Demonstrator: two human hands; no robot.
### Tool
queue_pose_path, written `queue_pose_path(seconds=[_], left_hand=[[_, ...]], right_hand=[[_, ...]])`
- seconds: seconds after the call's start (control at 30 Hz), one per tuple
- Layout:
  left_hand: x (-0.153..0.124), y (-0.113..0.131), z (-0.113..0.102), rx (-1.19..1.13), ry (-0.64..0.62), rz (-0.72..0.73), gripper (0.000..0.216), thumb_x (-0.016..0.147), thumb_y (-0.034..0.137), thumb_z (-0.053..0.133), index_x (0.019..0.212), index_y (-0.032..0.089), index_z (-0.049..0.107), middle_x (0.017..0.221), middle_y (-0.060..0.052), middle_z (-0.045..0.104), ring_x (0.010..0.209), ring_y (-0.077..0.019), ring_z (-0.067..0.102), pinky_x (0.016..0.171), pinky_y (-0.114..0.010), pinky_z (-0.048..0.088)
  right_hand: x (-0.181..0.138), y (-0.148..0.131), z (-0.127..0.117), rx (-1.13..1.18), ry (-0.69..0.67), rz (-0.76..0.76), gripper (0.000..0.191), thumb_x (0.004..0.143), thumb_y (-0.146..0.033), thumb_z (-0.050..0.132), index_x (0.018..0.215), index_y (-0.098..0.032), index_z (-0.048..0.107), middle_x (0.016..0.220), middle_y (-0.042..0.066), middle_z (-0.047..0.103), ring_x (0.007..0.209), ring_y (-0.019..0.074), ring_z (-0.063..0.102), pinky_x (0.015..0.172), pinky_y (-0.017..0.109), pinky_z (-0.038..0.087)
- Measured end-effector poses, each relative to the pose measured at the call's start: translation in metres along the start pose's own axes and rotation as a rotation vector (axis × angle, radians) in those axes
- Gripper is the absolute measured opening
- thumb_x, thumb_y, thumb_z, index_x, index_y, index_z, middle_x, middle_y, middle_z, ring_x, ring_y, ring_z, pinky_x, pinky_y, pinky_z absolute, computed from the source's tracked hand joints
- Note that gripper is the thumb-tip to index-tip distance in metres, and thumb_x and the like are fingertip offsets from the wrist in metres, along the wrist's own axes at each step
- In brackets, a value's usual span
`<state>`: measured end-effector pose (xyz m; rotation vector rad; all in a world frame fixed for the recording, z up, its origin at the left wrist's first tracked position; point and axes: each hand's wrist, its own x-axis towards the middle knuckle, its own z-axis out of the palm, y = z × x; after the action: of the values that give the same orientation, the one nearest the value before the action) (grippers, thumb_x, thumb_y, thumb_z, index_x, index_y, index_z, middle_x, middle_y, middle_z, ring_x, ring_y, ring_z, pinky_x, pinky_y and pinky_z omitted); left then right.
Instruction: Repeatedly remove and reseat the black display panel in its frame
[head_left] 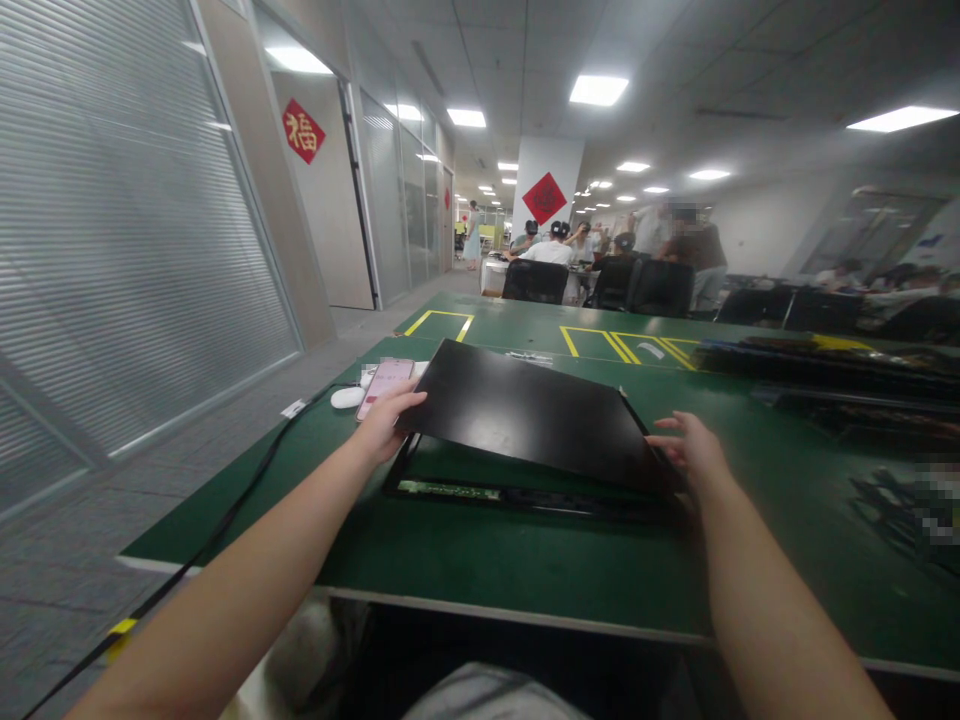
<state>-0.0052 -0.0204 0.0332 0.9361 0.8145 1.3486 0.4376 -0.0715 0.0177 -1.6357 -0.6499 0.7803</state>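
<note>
A thin black screen panel (517, 410) is tilted above the green table, its left side raised. My left hand (386, 420) is closed on the panel's left edge, thumb on top. Beneath the panel lies a black frame (585, 499), with a strip of green circuit board (448, 489) along its near side. At the panel's right edge is my right hand (694, 450), fingers apart and fingertips close to the edge; whether they touch it I cannot tell. The panel hides most of the frame.
A pink-screened phone (387, 383) and a white mouse (346, 398) lie left of the panel. A black cable (255, 480) hangs over the left table edge (180, 500). Stacked dark panels (832, 360) and dark parts (892, 510) lie to the right. People sit behind.
</note>
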Motion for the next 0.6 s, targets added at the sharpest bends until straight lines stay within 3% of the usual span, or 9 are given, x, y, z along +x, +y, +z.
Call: queue_pose_path(seconds=[0.23,0.4,0.6], left_hand=[[0.0022,-0.0057,0.0003,0.013,-0.028,-0.035,0.036,0.059,0.012,0.077,0.095,0.014,0.079,0.088,-0.007,0.080,0.076,-0.0206,0.073,0.064,-0.024,0.054],[0.0017,-0.0064,0.0000,0.014,-0.011,-0.068,0.041,0.062,0.012,0.075,0.102,0.015,0.078,0.086,-0.007,0.079,0.070,-0.0192,0.072,0.056,-0.023,0.051],[0.0031,-0.0080,-0.0017,0.016,-0.028,-0.075,0.045,0.062,0.012,0.075,0.107,0.013,0.077,0.088,-0.009,0.079,0.073,-0.0211,0.072,0.058,-0.024,0.051]], right_hand=[[-0.0017,-0.0024,-0.0017,-0.061,0.031,-0.016,0.025,0.084,-0.039,0.050,0.083,-0.017,0.062,0.059,0.009,0.069,0.038,0.0092,0.036,0.036,0.020,0.025],[-0.0018,-0.0013,-0.0026,-0.141,0.057,-0.048,0.027,0.083,-0.041,0.052,0.083,-0.017,0.065,0.063,0.011,0.071,0.039,0.0109,0.038,0.038,0.023,0.028],[0.0012,0.0036,-0.0015,-0.175,0.058,-0.109,0.027,0.081,-0.042,0.054,0.082,-0.017,0.066,0.061,0.011,0.070,0.044,0.0160,0.049,0.043,0.028,0.034]])
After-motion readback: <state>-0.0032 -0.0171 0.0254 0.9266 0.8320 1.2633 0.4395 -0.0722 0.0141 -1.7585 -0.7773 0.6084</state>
